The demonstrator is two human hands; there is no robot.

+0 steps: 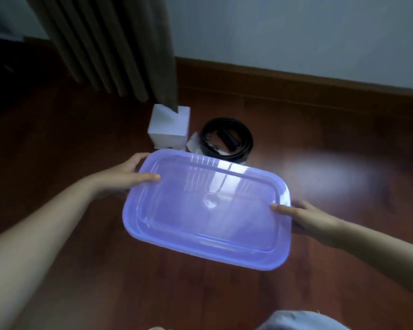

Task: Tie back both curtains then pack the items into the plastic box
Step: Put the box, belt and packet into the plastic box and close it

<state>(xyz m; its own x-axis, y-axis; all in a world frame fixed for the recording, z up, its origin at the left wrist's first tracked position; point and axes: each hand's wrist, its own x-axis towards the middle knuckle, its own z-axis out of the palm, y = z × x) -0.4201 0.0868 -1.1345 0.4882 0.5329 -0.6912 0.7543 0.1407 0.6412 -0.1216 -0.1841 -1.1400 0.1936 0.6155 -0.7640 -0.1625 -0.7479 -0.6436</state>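
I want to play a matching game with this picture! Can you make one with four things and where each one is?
Things:
1. plastic box
2. white carton
3. black coiled belt
4. curtain

Places:
A. hanging down to the floor, top left
B. held between left hand and right hand
C. on the floor, right of the white carton
D. on the floor, under the curtain's edge

Pairs: 1-B, 2-D, 3-C, 4-A

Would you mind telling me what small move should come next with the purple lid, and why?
Probably lift the lid clear and set it aside on the floor. Both the left hand and the right hand grip its ends, and the white box and black coil lie unpacked beyond it, so the hands need freeing.
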